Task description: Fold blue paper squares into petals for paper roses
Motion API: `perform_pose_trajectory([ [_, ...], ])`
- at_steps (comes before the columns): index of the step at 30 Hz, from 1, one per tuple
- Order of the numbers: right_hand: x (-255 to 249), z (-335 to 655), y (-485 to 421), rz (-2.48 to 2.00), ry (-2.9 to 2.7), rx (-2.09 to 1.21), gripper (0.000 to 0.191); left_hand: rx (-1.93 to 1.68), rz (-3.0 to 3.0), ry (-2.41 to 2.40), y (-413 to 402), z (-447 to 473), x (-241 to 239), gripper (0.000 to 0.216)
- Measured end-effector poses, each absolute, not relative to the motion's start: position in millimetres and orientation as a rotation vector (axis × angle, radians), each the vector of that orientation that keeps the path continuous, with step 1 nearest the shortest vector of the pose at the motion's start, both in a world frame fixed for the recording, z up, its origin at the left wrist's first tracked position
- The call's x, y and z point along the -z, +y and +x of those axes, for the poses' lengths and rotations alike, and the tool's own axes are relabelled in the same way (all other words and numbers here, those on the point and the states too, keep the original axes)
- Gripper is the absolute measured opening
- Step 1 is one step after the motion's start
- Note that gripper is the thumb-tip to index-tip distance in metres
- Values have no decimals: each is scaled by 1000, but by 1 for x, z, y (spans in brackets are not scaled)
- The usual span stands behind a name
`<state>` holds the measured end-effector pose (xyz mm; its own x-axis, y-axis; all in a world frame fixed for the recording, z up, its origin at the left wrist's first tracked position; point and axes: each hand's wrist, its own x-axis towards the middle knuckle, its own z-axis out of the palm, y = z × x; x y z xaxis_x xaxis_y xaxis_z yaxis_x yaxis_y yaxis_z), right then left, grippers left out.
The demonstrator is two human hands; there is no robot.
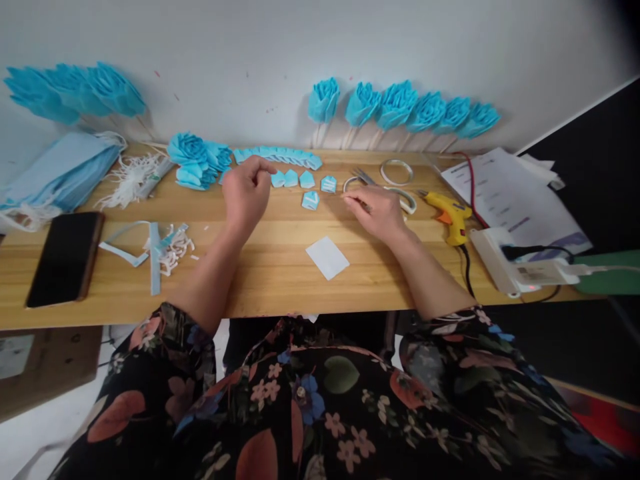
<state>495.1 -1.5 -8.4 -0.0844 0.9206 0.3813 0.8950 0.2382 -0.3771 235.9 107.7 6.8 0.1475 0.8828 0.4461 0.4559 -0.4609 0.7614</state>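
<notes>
My left hand (246,197) is closed, its knuckles up, at the left end of a short row of small folded light-blue fabric pieces (291,179). What its fingers hold, if anything, is hidden. My right hand (376,210) is closed in a pinch just right of more folded pieces, one of them (329,184) near its fingertips. Something thin and dark shows between those fingers, too small to name. Scissors (364,176) lie right behind this hand, partly covered by it. A white square sheet (327,258) lies flat between my forearms.
Blue fabric flowers on sticks (397,105) stand along the wall. A yellow glue gun (453,217), power strip (515,263) and papers (515,193) occupy the right. Leftward are face masks (65,170), a phone (65,259), fabric strips (155,260) and loose blue flowers (193,160).
</notes>
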Motion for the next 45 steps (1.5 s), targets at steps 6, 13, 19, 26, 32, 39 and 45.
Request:
perform_pose_trajectory([
  [6, 1, 480, -8, -1354, -2332, -416, 23, -1138, 2134, 1213, 95, 249, -3, 26],
  [13, -4, 472, -10, -1351, -2476, -443, 10, -941, 2157, 1101, 79, 261, 4, 29],
  [19, -4, 470, -12, -1259, -2469, -445, 15, -656, 2076, 862, 66, 266, 0, 41],
  [26, -13, 474, -16, -1184, -2353, -301, 23, -212, 2029, 633, 58, 263, -12, 40],
  [32, -12, 466, -17, -1105, -2296, -234, 23, -242, 1991, 662, 59, 263, -3, 16],
  [39, -17, 509, -8, -1517, -2043, -37, 26, -147, 1893, 634, 58, 263, -5, 17],
  [45, -6, 575, -6, -2160, -1786, -6, 31, -317, 2138, 615, 58, 259, -17, 28],
])
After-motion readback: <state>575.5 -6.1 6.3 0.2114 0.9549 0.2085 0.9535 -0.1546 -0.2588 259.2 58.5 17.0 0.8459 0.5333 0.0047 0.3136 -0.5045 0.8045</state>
